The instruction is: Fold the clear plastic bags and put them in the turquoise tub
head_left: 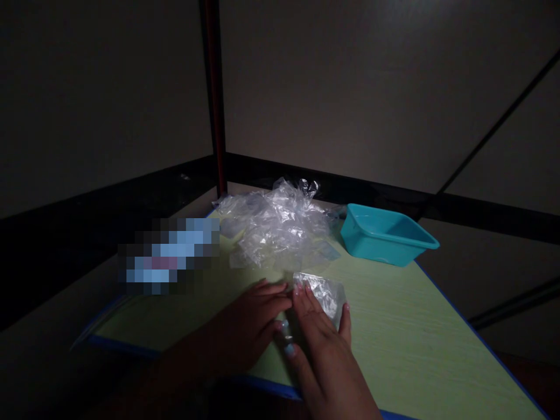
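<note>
While the right hand [326,347] rests on it, a clear, crinkled, shiny piece of plastic film [331,297] lies at the near middle of the pale-green, blue-edged table [402,332]; its far edge runs left to right, the right end slightly nearer, and the visible part slants toward near right, but the hand covers the near-left part, so long axis unclear. Right hand: fingers fairly straight, over the film's left part, one fingertip at its right edge; can't tell if pinching. Left hand [258,315], in shadow: fingers extended toward the right hand, thumb low; can't tell if it holds anything. Far middle: heap of clear crumpled plastic bags [284,227]. Far right: turquoise rectangular plastic basin [378,251]. Left: pixelated, mostly blue object [175,254].
</note>
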The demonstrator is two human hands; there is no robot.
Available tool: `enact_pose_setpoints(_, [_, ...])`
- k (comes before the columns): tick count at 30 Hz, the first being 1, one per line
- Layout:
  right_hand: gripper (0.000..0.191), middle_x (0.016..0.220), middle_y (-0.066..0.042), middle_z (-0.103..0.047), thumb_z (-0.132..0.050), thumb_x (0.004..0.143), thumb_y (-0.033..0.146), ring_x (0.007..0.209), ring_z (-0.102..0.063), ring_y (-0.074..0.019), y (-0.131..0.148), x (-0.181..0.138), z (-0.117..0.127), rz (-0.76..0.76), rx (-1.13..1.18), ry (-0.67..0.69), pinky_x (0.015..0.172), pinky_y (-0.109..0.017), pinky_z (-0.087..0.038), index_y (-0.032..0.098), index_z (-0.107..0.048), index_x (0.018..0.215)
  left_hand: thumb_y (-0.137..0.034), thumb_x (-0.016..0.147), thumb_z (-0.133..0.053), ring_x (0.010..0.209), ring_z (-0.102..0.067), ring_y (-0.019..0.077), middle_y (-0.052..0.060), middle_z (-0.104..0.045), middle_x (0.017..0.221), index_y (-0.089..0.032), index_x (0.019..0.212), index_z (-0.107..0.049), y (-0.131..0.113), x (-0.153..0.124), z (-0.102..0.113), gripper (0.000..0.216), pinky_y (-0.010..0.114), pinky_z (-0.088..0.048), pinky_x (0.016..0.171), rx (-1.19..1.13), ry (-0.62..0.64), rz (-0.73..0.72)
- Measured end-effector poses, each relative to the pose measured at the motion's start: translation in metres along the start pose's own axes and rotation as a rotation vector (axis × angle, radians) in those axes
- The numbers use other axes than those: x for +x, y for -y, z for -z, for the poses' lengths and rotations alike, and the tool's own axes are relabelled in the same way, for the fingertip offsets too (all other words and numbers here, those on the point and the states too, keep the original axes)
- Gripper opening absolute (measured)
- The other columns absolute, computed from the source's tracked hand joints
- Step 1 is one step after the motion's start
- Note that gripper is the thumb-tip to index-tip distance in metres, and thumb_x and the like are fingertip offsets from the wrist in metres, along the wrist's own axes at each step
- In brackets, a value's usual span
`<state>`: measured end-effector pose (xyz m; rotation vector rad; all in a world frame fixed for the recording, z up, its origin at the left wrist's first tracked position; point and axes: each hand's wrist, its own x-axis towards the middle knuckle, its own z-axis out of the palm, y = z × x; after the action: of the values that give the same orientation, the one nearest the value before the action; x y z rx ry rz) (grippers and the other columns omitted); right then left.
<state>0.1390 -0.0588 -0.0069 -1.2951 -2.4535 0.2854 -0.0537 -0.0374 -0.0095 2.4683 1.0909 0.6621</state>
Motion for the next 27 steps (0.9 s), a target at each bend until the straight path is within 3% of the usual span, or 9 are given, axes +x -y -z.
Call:
enact_pose_setpoints(5, [0.062, 0.148, -0.007, -0.023, -0.043, 0.09, 0.029, 0.135, -0.022, -0.0307, 0.0006, 0.0009, -0.0019, -0.009, 0.015, 0.004, 0.102, -0.07, -0.003, 0.021, -0.018, 0.146, -0.02, 0.094, -0.037, 0.125, -0.043, 0.0192, 0.005, -0.041, 0.142, -0.026, 0.14, -0.027, 0.0028, -0.006, -0.0021, 0.047, 0.039, -0.034, 0.106, -0.143, -0.085, 0.083])
enact_pose_setpoints(10, [0.063, 0.147, -0.008, -0.027, -0.045, 0.088, 0.027, 0.134, -0.026, -0.0307, 0.0013, -0.0008, -0.0014, 0.005, 0.012, -0.004, 0.102, -0.07, -0.002, 0.02, -0.02, 0.145, -0.017, 0.093, -0.037, 0.122, -0.048, 0.0195, 0.003, -0.052, 0.132, -0.027, 0.145, -0.013, 0.0029, -0.0053, -0.0027, 0.058, 0.039, -0.034, 0.106, -0.187, -0.068, 0.114])
enact_pose_setpoints(18, [0.068, 0.144, -0.007, -0.033, -0.051, 0.083, 0.028, 0.131, -0.033, -0.0303, 0.0014, 0.0012, -0.0003, 0.124, -0.01, 0.038, 0.105, -0.067, -0.003, 0.022, -0.022, 0.144, -0.026, 0.096, -0.033, 0.112, -0.055, 0.021, 0.007, -0.056, 0.127, -0.025, 0.147, 0.0, 0.0039, -0.0048, -0.0006, 0.061, 0.038, -0.043, 0.097, -0.158, -0.051, 0.196])
enact_pose_setpoints(21, [0.066, 0.142, -0.005, -0.036, -0.054, 0.083, 0.033, 0.131, -0.034, -0.0299, 0.0023, 0.0026, -0.0012, 0.13, -0.01, 0.042, 0.106, -0.065, -0.001, 0.026, -0.028, 0.142, -0.026, 0.096, -0.032, 0.119, -0.049, 0.0227, 0.007, -0.047, 0.136, -0.025, 0.147, -0.005, 0.0053, -0.0051, -0.0006, 0.058, 0.037, -0.042, 0.098, -0.119, -0.068, 0.174])
enact_pose_setpoints(23, [0.064, 0.142, -0.004, -0.037, -0.055, 0.083, 0.035, 0.131, -0.033, -0.0294, 0.0031, 0.0037, -0.0007, 0.129, -0.003, 0.07, 0.106, -0.064, 0.0, 0.026, -0.03, 0.141, -0.025, 0.096, -0.031, 0.125, -0.044, 0.0226, 0.005, -0.042, 0.141, -0.024, 0.146, -0.016, 0.0069, -0.0051, -0.0013, 0.052, 0.037, -0.038, 0.103, -0.091, -0.053, 0.134])
enact_pose_setpoints(27, [0.065, 0.144, -0.004, -0.033, -0.055, 0.083, 0.035, 0.133, -0.031, -0.0278, 0.0034, 0.0045, 0.0018, 0.128, 0.023, 0.117, 0.106, -0.062, 0.005, 0.026, -0.029, 0.142, -0.023, 0.096, -0.031, 0.128, -0.041, 0.0192, 0.003, -0.043, 0.141, -0.024, 0.141, -0.033, 0.0081, -0.0052, -0.002, 0.045, 0.037, -0.031, 0.108, -0.064, -0.019, 0.101])
